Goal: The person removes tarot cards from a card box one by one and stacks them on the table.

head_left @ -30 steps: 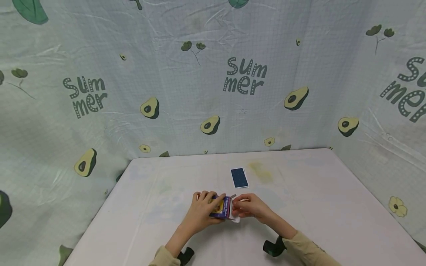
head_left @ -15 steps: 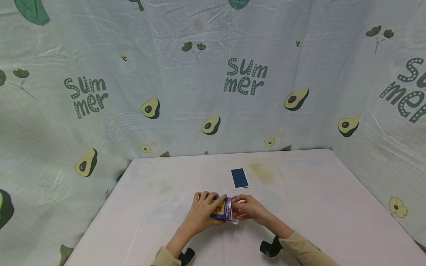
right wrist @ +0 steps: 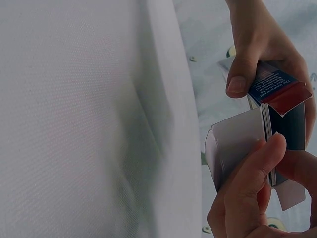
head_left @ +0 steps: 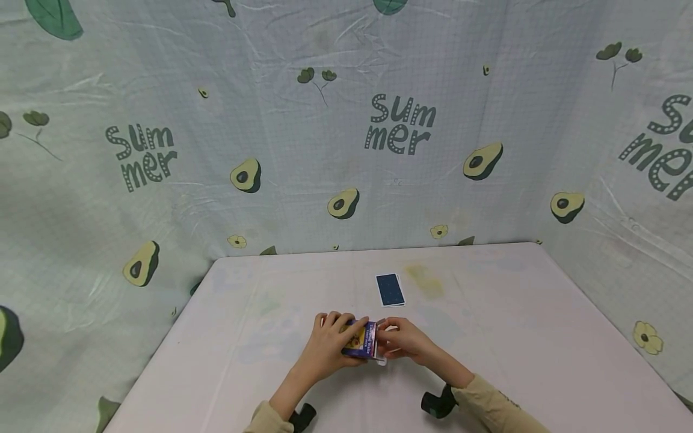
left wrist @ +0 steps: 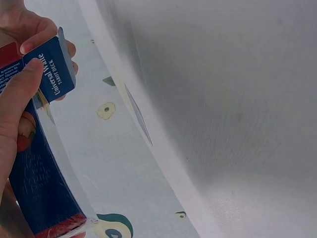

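A blue and yellow tarot deck box (head_left: 357, 341) lies in my left hand (head_left: 327, 346), which grips it around the sides just above the table. Its end flap (left wrist: 52, 69), printed "Universal Waite Tarot Deck", stands folded out in the left wrist view. From the right, my right hand (head_left: 408, 343) reaches to the open end. In the right wrist view, thumb and fingers pinch several tarot cards (right wrist: 267, 119) there, their pale edges showing in the mouth of the box. The rest of the cards are hidden inside. Beyond both hands, dark blue-backed cards (head_left: 390, 290) lie on the table.
A white cloth covers the table (head_left: 260, 361), with a yellowish stain (head_left: 424, 281) right of the loose cards. Avocado-printed sheeting (head_left: 303, 120) hangs behind and at both sides. A black wrist camera (head_left: 440, 404) sits below the right sleeve.
Over the last second the right hand has shifted slightly left, closer against the box's open end. The box has tilted a little. The cards on the table have stayed put.
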### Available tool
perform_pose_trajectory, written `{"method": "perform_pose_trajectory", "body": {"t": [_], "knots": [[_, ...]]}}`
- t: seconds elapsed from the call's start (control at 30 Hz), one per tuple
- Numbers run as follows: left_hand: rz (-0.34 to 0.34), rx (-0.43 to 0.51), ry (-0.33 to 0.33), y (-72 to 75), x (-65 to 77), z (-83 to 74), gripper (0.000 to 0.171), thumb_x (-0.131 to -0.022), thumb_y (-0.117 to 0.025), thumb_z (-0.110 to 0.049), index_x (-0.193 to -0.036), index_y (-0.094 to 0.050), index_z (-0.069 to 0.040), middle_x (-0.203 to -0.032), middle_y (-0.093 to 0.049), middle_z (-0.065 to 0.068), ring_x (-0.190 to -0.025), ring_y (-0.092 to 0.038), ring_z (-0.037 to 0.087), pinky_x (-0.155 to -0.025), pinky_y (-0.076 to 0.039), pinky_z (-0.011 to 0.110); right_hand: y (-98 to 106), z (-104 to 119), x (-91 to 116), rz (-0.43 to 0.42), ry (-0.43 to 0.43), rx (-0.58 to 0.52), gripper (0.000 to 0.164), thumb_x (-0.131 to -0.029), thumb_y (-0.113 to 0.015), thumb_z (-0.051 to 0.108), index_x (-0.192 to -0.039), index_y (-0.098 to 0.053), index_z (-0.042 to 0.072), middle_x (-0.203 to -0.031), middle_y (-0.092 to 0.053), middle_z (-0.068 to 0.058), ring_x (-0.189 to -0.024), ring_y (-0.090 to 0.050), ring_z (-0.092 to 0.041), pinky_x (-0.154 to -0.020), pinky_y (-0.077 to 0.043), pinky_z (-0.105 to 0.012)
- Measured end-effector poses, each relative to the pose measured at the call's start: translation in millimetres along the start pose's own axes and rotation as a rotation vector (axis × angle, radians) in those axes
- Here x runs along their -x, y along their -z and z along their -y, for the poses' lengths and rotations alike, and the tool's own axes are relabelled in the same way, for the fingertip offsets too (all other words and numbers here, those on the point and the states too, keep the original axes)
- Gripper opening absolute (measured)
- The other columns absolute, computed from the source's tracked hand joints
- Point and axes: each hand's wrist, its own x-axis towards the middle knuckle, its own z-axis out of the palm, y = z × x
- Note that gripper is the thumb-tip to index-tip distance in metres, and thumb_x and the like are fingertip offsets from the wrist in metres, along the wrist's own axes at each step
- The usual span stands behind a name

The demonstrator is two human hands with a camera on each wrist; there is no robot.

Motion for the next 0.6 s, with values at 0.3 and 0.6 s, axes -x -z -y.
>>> {"method": "perform_pose_trajectory", "body": {"t": [0.3,0.6], "knots": [[-0.004,-0.006,-0.005,0.5,-0.9,1.1,0.077,-0.059,-0.073,-0.058,-0.126,-0.05,-0.028,-0.108,-0.055,-0.002,-0.094,-0.047,0.016,-0.084,-0.036,0.04,-0.4,-2.5,-4.1,-0.011,-0.012,0.008,0.027,-0.087,-0.056,0.017,-0.106,-0.051,-0.002,-0.084,-0.063,-0.008,-0.061,-0.06,-0.01,-0.057,-0.052,-0.024],[0.001,-0.003,0.001,1.1,-1.3,3.0,0.076,-0.059,-0.073,-0.058,-0.125,-0.05,-0.027,-0.108,-0.055,-0.002,-0.093,-0.047,0.016,-0.083,-0.036,0.04,1.3,-0.7,-3.0,0.011,0.002,-0.011,0.025,-0.087,-0.057,0.017,-0.103,-0.051,-0.001,-0.085,-0.063,-0.009,-0.062,-0.061,-0.009,-0.057,-0.052,-0.024]]}}
